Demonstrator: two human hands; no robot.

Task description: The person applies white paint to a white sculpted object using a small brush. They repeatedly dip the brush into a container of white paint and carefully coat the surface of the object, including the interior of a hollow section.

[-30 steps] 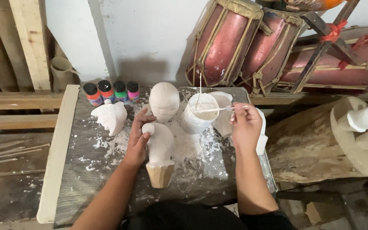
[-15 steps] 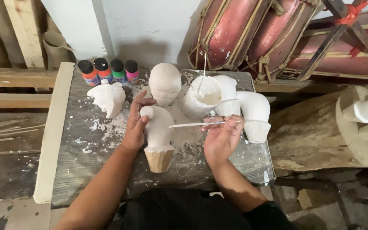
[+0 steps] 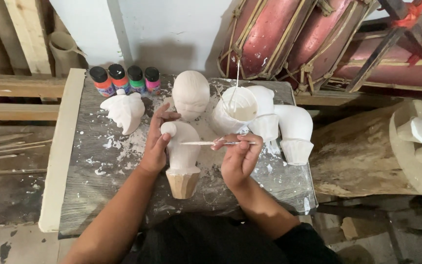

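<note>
We see left hand (image 3: 156,144) fingers wrapped on white figure (image 3: 181,151), centre of table (image 3: 81,195); bare-wood base, white-coated above. Right hand (image 3: 240,159) fingers pinch brush (image 3: 218,143), tip touching figure. Risk, our judgement: wet coat smears under left-hand grip; elbow near 2 white pieces (image 3: 289,129) could topple them.

- Left hand (image 3: 155,144) grips white-coated figure (image 3: 181,149) from its left side; thumb rests near the rounded knob at top.
- Figure stands upright on bare wooden base, on paint-spattered table (image 3: 89,195).
- Right hand (image 3: 240,159) pinches thin brush (image 3: 211,143), held level, tip touching the figure.
- Behind: white head form (image 3: 190,94), cup of white paint (image 3: 235,108) with a stick in it, two curved white pieces (image 3: 294,127).
- Four small paint bottles (image 3: 125,79) in a row at table's back left; white winged piece (image 3: 124,111) just beside them.
</note>
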